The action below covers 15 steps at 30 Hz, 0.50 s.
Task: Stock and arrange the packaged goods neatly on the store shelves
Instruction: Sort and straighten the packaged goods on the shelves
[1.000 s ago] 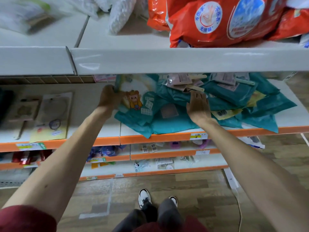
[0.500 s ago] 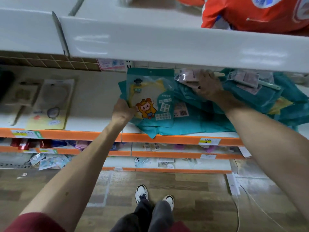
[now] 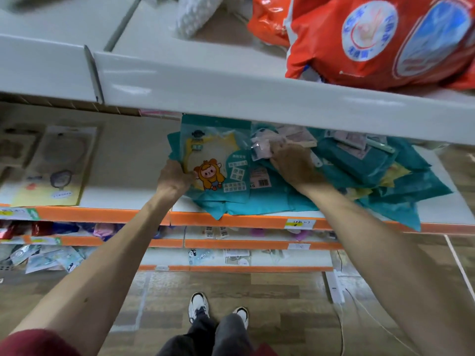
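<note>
On the orange-edged shelf [image 3: 123, 197], at the left end of the teal pile [image 3: 359, 165]: my left hand [image 3: 173, 179] pinches the cartoon packet [image 3: 216, 160] by its lower-left edge; my right hand [image 3: 293, 163] curls round a small pink packet [image 3: 259, 149] atop the pile. Judged light, limp, slick film, so I'd hold the sealed edge. Long axis front-to-back, header toward the shelf's back, print up.

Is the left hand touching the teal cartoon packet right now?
Touching. The head view shows the left hand gripping the left edge of the teal cartoon packet, with no gap between them.
</note>
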Motion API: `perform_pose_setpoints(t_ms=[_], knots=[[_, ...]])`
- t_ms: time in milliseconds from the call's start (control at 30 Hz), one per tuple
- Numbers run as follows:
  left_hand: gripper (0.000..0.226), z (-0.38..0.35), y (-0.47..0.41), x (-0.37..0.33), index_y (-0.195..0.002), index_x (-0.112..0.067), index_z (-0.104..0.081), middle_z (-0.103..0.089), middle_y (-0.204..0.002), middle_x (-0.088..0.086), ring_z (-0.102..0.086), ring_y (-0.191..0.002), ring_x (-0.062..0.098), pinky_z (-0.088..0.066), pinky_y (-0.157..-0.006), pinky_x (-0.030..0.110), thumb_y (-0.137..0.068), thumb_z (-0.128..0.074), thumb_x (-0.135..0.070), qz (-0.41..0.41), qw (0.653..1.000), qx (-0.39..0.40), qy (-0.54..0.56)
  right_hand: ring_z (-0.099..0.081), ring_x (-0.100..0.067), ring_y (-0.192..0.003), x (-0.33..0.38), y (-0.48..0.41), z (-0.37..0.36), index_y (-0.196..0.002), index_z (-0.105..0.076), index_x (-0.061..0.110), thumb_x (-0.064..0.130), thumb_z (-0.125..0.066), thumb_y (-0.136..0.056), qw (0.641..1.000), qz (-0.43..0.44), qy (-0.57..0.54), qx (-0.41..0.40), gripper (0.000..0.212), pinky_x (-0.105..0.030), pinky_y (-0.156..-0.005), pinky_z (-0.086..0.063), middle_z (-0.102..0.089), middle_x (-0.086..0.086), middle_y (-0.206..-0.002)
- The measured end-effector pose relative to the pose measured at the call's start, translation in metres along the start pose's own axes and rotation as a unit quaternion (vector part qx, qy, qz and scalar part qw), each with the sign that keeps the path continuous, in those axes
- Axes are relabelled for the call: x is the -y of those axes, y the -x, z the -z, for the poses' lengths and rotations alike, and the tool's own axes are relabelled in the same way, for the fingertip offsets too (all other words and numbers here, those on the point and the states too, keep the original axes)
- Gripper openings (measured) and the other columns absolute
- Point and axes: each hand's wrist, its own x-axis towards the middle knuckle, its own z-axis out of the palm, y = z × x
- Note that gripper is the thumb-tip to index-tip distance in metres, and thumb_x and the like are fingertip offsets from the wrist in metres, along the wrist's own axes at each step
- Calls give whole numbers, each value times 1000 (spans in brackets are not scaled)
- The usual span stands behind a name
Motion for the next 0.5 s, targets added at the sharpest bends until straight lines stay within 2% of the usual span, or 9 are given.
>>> perform_pose_setpoints(t_ms=[67,133,167,233,300,333,400,467,500], knots=[[33,3,3,-4,-108,-3,-59,-67,-96,12,-66,-87,29,-58,-77,40,-82,-70,-21,5,1000,1,5,-63,-20,-65,3,9,13,-99,-61,9,24,-55,-96,998,0,-50,-38,17,-28,-52,-52,-68,-8,-88],[32,8,6,-9,-106,-4,-60,-67,-95,10,-65,-86,28,-58,-77,40,-81,-70,-21,2,1000,1,9,-62,-17,-62,4,14,27,-81,-60,13,24,-49,-98,994,-18,-71,-82,23,-30,-52,-51,-66,-2,-77],[31,11,7,-11,-105,-4,-60,-67,-94,10,-66,-85,28,-58,-77,40,-81,-69,-21,-4,1000,0,10,-63,-19,-62,5,18,38,-78,-59,14,27,-46,-100,989,-41,-93,-106,28,-31,-53,-51,-65,-2,-74],[29,18,8,-17,-104,-4,-58,-65,-93,10,-65,-84,28,-58,-75,41,-81,-67,-20,-15,1000,-7,9,-66,-28,-76,3,21,54,-85,-60,13,31,-44,-100,958,-113,-199,-173,29,-34,-64,-51,-69,-8,-83],[28,26,6,-22,-103,-3,-56,-63,-93,10,-63,-83,27,-58,-74,41,-82,-66,-18,-22,1000,-15,17,-65,-30,-87,1,25,58,-100,-61,14,34,-45,-99,893,-204,-352,-192,26,-39,-75,-51,-69,-12,-97],[26,30,5,-25,-102,-2,-57,-63,-92,10,-63,-82,26,-58,-71,38,-83,-66,-17,-23,999,-12,28,-65,-32,-87,-1,24,55,-98,-61,14,32,-45,-98,860,-241,-417,-170,24,-39,-75,-52,-69,-12,-94],[16,34,7,-27,-96,-4,-61,-64,-87,8,-63,-79,23,-54,-63,29,-85,-67,-14,-16,998,8,66,-65,-33,-81,-2,24,42,-81,-59,14,21,-46,-93,785,-304,-533,-90,20,-38,-69,-51,-67,-10,-80],[7,35,12,-27,-86,-8,-63,-65,-79,5,-63,-73,21,-50,-58,24,-86,-68,-13,-1,992,32,121,-66,-36,-87,3,28,23,-80,-62,12,17,-48,-94,701,-376,-606,-10,21,-41,-71,-54,-69,-15,-88],[8,35,14,-26,-84,-9,-63,-66,-79,4,-63,-71,20,-50,-58,24,-86,-69,-14,11,987,46,154,-65,-35,-91,8,33,18,-83,-64,11,19,-52,-95,672,-399,-624,20,19,-45,-76,-56,-69,-18,-96]])
